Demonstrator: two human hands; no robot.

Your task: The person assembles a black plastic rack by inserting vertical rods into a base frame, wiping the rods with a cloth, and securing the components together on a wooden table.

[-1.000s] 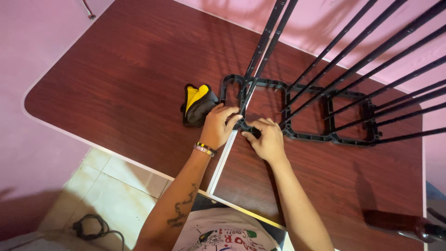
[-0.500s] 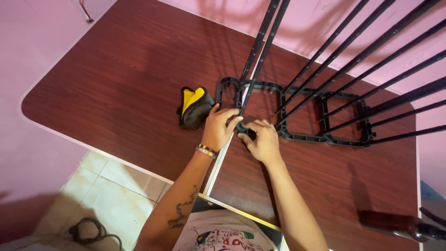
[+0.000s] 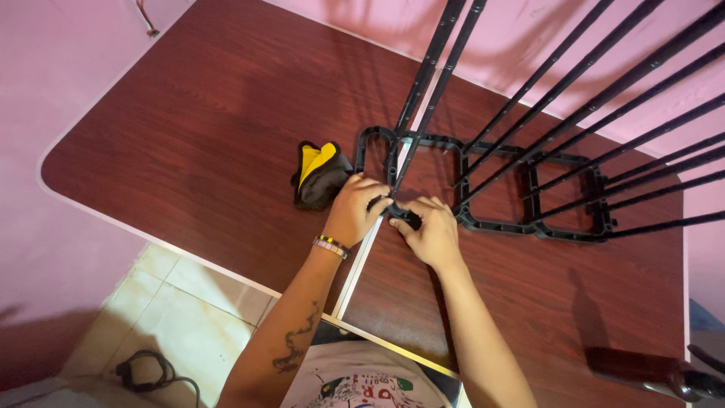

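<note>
Black plastic frame point(image 3: 483, 189), lying flat on the dark red-brown table point(image 3: 189, 136): a row of three open rectangular cells, long axis running from the person's hands away to the right, roughly parallel to the table's far edge. The cells hold nothing but the bare table showing through them; thin black rods point(image 3: 574, 98) stand in the frame's corners and lean up and away toward the pink wall point(image 3: 362, 23) beyond the frame, their upper ends out of view. Left hand point(image 3: 355, 208), at the frame's near left corner, fingers curled over the corner bar. Right hand point(image 3: 430, 230), just beside the left and touching it, pinches a small black fitting point(image 3: 404, 217) against the same corner; the two hands are drawn together and closed on the frame's end. Beaded bracelet point(image 3: 331, 246) on the left wrist. Black and yellow pouch point(image 3: 321, 175), just left of the frame, near the left hand, apart from the frame; what it contains cannot be told. A pale seam point(image 3: 355, 272) runs across the table from the frame toward the person. Left of the frame, the table lies open out to its rounded corner; below the frame, open board reaches the near edge. A dark brown handle-like object point(image 3: 642, 370) lies well below the frame's right end. Tiled floor point(image 3: 174, 317) with a coiled black cable point(image 3: 147, 370) shows past the near edge.
</note>
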